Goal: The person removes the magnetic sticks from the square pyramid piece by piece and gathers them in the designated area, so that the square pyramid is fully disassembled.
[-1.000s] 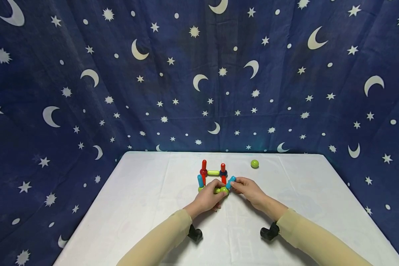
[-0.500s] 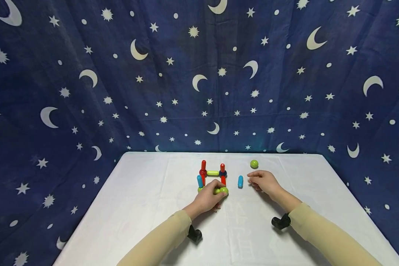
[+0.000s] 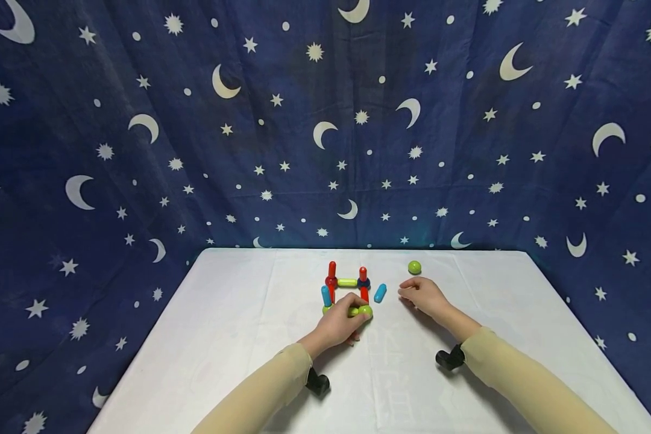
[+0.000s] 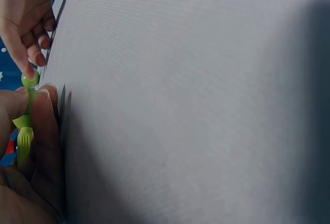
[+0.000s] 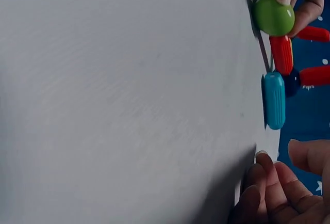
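Note:
My left hand (image 3: 340, 319) pinches a green ball (image 5: 275, 15) at the near right corner of a frame of rods and balls. A light green rod (image 4: 25, 144) runs from that ball under the hand. On the table just right of the frame lies a loose blue rod (image 3: 380, 293), touching no hand. My right hand (image 3: 425, 298) is to the right of this rod, fingers loosely bent, thumb apart from them, holding nothing. At the frame's near left corner a blue rod (image 3: 326, 295) stands upright, its base ball partly hidden by my left hand.
Red upright rods (image 3: 333, 269) rise from a red ball and a dark blue ball (image 3: 364, 283) at the frame's far side, joined by a light green rod (image 3: 348, 282). A separate green ball (image 3: 415, 267) lies farther back on the white table (image 3: 239, 301).
My right hand has let go of the blue rod it held against the green ball and drawn back right. The rod, now on the table, shifted left toward the frame. My left hand stays put.

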Available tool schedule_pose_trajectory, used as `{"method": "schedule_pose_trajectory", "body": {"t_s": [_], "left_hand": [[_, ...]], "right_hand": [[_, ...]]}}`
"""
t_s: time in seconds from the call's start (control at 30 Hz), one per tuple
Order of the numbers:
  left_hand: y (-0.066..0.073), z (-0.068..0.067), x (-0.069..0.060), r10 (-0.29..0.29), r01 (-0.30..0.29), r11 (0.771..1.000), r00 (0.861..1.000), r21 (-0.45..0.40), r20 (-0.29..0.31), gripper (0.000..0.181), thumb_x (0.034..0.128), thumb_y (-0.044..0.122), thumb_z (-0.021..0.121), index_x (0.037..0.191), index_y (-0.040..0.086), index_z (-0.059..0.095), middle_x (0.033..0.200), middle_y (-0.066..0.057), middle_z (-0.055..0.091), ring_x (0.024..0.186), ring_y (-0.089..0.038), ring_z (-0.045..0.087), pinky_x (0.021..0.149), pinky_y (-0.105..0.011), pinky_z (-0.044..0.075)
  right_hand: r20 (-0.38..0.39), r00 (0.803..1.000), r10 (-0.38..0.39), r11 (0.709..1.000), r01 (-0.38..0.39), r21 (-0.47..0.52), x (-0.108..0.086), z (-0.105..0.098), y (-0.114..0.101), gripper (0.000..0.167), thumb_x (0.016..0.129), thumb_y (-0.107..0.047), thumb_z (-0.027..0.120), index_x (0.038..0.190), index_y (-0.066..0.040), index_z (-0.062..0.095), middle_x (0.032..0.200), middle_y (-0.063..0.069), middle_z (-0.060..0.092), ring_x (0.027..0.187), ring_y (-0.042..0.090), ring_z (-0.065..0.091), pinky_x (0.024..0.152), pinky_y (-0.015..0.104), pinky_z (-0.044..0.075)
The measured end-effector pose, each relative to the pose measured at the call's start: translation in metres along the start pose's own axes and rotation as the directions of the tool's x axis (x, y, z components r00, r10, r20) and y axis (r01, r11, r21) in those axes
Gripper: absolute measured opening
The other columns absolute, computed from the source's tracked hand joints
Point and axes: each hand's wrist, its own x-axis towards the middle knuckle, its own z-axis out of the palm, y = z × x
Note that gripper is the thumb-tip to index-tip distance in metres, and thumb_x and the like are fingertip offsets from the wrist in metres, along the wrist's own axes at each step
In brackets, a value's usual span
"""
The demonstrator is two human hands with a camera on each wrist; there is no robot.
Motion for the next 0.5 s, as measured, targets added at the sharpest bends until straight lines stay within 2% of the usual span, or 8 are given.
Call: {"method": "schedule_pose_trajectory", "body": {"t_s": [0.23, 0.43, 0.5], "left_hand": [[0.001, 0.000, -0.001, -0.018, 0.018, 1.000, 1.000, -0.003, -0.001, 0.023, 0.0997, 0.026, 0.070, 0.120, 0.022, 0.059, 0.095, 0.001, 0.060, 0.053, -0.016, 0.062, 0.048, -0.031, 0.055], [0.001, -0.001, -0.001, -0.006, 0.006, 1.000, 1.000, -0.005, 0.000, 0.023, 0.0998, 0.025, 0.070, 0.119, 0.021, 0.059, 0.095, 0.001, 0.060, 0.053, -0.016, 0.062, 0.047, -0.031, 0.054], [0.001, 0.000, -0.001, -0.002, 0.002, 1.000, 1.000, -0.009, 0.002, 0.022, 0.1000, 0.025, 0.070, 0.119, 0.020, 0.059, 0.093, 0.001, 0.061, 0.052, -0.016, 0.062, 0.047, -0.031, 0.054]], "right_hand": [[0.011, 1.000, 0.003, 0.999, -0.002, -0.041, 0.005, 0.009, -0.009, 0.031, 0.097, -0.021, 0.068, 0.117, 0.002, 0.066, 0.093, 0.009, 0.067, 0.078, 0.019, 0.061, 0.064, 0.030, 0.050], [0.024, 1.000, -0.015, 0.998, 0.017, -0.056, 0.008, 0.017, -0.018, 0.038, 0.095, -0.025, 0.070, 0.119, 0.004, 0.064, 0.093, 0.010, 0.068, 0.077, 0.019, 0.062, 0.064, 0.030, 0.051], [0.025, 1.000, -0.014, 0.996, 0.016, -0.090, 0.010, 0.020, -0.022, 0.040, 0.095, -0.029, 0.071, 0.119, 0.003, 0.065, 0.095, 0.010, 0.068, 0.079, 0.020, 0.062, 0.067, 0.032, 0.052]]}}
